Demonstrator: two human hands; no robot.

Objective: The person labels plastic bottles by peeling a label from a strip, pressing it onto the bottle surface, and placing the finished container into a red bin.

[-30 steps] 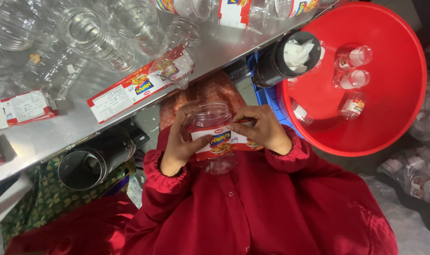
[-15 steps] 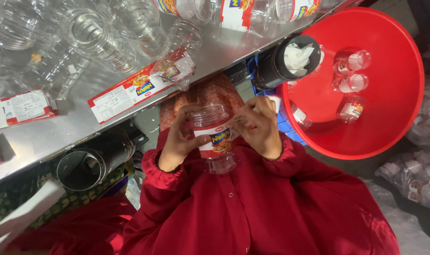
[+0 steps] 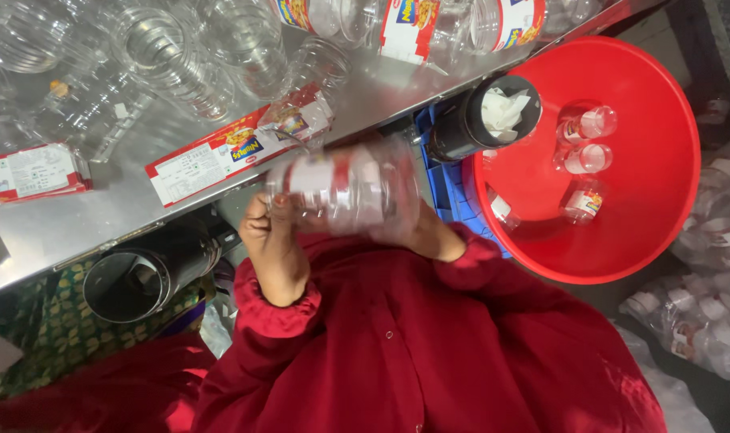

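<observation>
Both hands hold one clear plastic jar (image 3: pixel 345 188) just above the lap, in front of the edge of the steel table (image 3: pixel 92 216). The left hand (image 3: pixel 272 240) is wrapped around the jar's left end with its fingers curled over the wall, while the right hand (image 3: pixel 425 232) cups the other end from behind, mostly hidden by the plastic, so I judge it a grasp though its fingers cannot be seen. The jar lies on its side and is motion-blurred, its red and white label smeared (a two-ended grip like this would suit turning it about its long axis). Half a second ago the jar stood more upright between the hands with its mouth toward the table and the label facing the camera; now it has tipped over sideways and the right hand has slid behind it. A loose printed label strip (image 3: pixel 236 152) lies on the table beside more empty jars (image 3: pixel 164 56), within easy reach. To the right, a red basin (image 3: pixel 653 200) holds a few small jars, and a black cylinder (image 3: pixel 485 120) stuffed with white paper stands at its rim.
</observation>
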